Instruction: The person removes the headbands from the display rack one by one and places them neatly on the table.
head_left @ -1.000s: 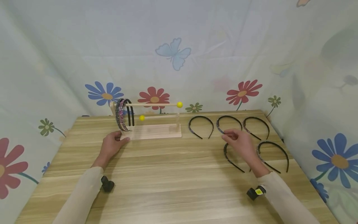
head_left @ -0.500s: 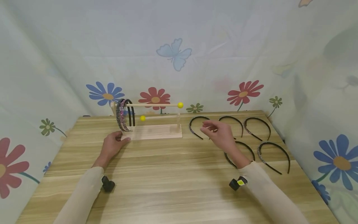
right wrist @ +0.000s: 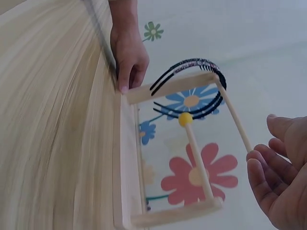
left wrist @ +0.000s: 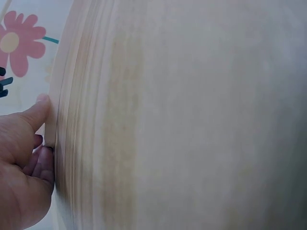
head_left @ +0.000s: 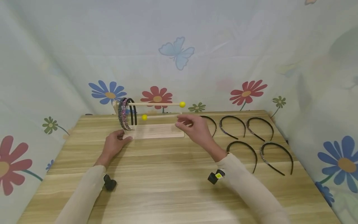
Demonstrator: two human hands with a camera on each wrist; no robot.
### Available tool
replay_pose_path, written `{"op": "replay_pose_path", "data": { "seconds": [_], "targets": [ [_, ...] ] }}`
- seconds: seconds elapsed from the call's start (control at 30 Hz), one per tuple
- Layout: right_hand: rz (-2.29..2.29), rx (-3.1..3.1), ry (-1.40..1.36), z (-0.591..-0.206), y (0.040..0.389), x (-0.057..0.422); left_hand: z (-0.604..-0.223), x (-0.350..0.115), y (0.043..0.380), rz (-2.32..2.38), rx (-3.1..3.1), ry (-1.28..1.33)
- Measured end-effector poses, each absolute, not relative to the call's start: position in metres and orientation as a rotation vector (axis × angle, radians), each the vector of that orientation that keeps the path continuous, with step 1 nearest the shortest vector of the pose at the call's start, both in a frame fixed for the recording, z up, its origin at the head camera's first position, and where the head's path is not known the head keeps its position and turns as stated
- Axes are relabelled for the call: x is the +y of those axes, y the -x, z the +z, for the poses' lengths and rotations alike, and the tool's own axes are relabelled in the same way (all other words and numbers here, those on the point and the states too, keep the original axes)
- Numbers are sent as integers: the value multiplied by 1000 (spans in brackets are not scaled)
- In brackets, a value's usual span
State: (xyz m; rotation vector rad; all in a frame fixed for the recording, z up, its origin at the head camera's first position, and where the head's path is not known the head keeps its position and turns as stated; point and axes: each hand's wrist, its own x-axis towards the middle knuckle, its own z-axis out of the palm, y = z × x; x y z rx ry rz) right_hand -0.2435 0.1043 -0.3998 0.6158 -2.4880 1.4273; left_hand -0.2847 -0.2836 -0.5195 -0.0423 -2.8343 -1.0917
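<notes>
The left hand (head_left: 114,143) is pinched onto a corner of the wooden stand (head_left: 158,131) on the counter (head_left: 156,183); the right hand (head_left: 196,130), loosely curled and empty, is held near it. Bracing is best kept firm, the hung headbands (head_left: 124,114) undisturbed.

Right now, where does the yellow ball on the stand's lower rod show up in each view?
Head: the yellow ball is left of centre, just right of the hanging headbands.
Left wrist: not in it.
Right wrist: just right of centre.
Shared landmark: the left hand at the end of the wooden stand's base, visible in all three.
</notes>
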Motion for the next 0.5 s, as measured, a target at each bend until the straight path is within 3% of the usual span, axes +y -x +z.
{"op": "replay_pose_path", "data": {
  "seconds": [0.5],
  "targets": [
    [1551, -2483, -763, -391, 255, 26, -518, -282, 283, -1169, -2841, -11]
  ]
}}
